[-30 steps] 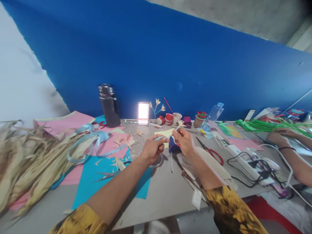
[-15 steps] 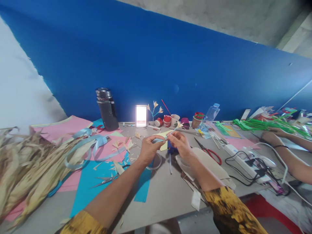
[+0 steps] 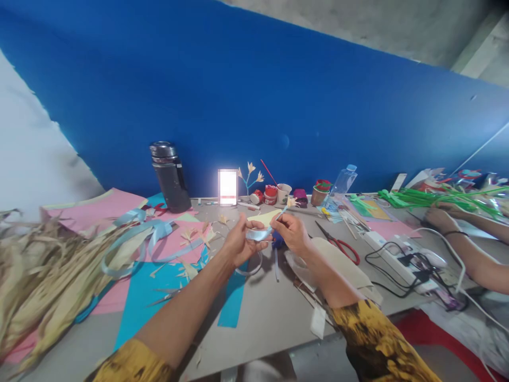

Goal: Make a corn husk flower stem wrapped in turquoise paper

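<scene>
My right hand [image 3: 292, 231] pinches a thin light-blue stem topped by a small cream flower [image 3: 292, 202]. A light-blue ribbon [image 3: 258, 233] runs from the stem to my left hand [image 3: 240, 241], whose fingers are parted around it, with the palm turned up. Just under my right hand is a dark blue object [image 3: 278, 241], partly hidden, and a ring-shaped roll [image 3: 252, 268] lies below my left hand. Farther back stands a blue branched stem with cream flowers [image 3: 248, 180].
Dried husks [image 3: 43, 281], a ribbon coil [image 3: 119, 260] and scissors [image 3: 165, 297] lie left. A dark flask [image 3: 170, 178] stands behind. Red-handled scissors [image 3: 344, 249], a power strip [image 3: 397, 265] and another person's arms [image 3: 465, 249] are right.
My left hand has opened from its pinch and turned palm up, showing more ribbon between the hands. My right hand keeps its hold on the stem. The view has shifted slightly.
</scene>
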`<state>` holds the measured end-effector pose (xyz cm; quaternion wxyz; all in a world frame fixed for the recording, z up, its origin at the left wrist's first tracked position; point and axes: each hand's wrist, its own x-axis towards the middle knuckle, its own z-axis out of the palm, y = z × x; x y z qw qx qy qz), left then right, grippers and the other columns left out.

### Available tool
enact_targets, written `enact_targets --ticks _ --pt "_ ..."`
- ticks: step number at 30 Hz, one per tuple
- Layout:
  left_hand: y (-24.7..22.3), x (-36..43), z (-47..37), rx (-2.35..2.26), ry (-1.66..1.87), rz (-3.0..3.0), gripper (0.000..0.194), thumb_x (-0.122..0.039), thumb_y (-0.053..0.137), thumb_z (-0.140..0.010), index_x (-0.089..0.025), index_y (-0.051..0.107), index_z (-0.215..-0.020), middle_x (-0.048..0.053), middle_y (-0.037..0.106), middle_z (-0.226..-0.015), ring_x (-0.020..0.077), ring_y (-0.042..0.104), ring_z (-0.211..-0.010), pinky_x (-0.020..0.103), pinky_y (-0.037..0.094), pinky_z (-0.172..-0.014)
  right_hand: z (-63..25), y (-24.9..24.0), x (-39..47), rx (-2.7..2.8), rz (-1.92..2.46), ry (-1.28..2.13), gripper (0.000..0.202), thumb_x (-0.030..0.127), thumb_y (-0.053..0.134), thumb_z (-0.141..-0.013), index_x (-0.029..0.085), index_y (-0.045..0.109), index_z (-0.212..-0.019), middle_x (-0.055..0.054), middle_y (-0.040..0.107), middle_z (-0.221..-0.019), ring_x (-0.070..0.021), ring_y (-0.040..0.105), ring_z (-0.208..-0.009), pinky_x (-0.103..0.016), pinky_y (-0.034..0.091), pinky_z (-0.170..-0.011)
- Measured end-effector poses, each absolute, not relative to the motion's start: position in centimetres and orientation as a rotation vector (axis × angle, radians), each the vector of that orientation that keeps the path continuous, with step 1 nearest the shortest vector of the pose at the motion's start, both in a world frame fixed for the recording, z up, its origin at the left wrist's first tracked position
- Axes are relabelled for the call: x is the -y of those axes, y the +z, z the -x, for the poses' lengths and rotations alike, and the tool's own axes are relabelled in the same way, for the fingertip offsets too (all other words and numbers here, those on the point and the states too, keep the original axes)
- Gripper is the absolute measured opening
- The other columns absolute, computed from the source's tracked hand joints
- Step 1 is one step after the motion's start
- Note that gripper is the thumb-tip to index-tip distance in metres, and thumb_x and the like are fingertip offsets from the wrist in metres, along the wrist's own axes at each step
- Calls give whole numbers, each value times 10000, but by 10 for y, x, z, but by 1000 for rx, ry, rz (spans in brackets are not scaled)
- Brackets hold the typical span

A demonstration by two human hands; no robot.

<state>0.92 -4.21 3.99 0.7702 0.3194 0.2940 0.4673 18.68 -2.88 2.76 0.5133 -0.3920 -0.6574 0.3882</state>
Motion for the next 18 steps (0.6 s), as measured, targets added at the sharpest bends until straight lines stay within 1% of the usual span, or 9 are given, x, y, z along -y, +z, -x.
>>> enact_targets --ticks 2,4,7,13,16,18 --pt "39 43 -10 -651 993 -744 301 -380 786 -683 -123 658 -775 90 669 -710 143 614 -547 237 464 -501 -187 27 29 1608 936 903 283 469 679 -814 190 651 -780 15 577 -650 -128 489 -565 -251 409 -543" --pt "39 44 -12 -667 986 -829 288 -300 829 -625 -112 670 -774 75 652 -670 100 551 -486 191 373 -435 -186 27 30 1617 935 899 296 482 682 -808 189 655 -774 16 567 -646 -130 490 -572 -252 410 -549" --pt "40 45 -12 -722 986 -935 301 -321 845 -598 -108 666 -712 48 614 -604 61 462 -427 179 264 -397 -186 29 31 1616 944 925 313 502 679 -802 191 657 -769 16 563 -641 -131 483 -563 -255 409 -547" --pt "41 44 -12 -800 1022 -1023 265 -311 824 -588 -143 629 -651 -40 481 -492 38 356 -393 185 193 -400 -183 33 28 1646 950 882 310 489 693 -780 186 654 -728 13 547 -642 -128 457 -592 -246 394 -551" --pt "44 43 -9 -858 1098 -1066 237 -318 785 -618 -153 615 -630 -48 463 -456 34 306 -363 197 169 -391 -186 38 22 1705 971 948 310 485 649 -805 179 692 -833 11 582 -653 -125 465 -582 -239 389 -540" --pt "46 44 -3 -899 1174 -1081 218 -314 763 -630 -149 620 -628 -48 461 -450 32 290 -360 201 163 -387 -193 42 19 1783 1030 967 307 449 611 -827 175 698 -935 -5 647 -731 -129 503 -598 -246 407 -571"
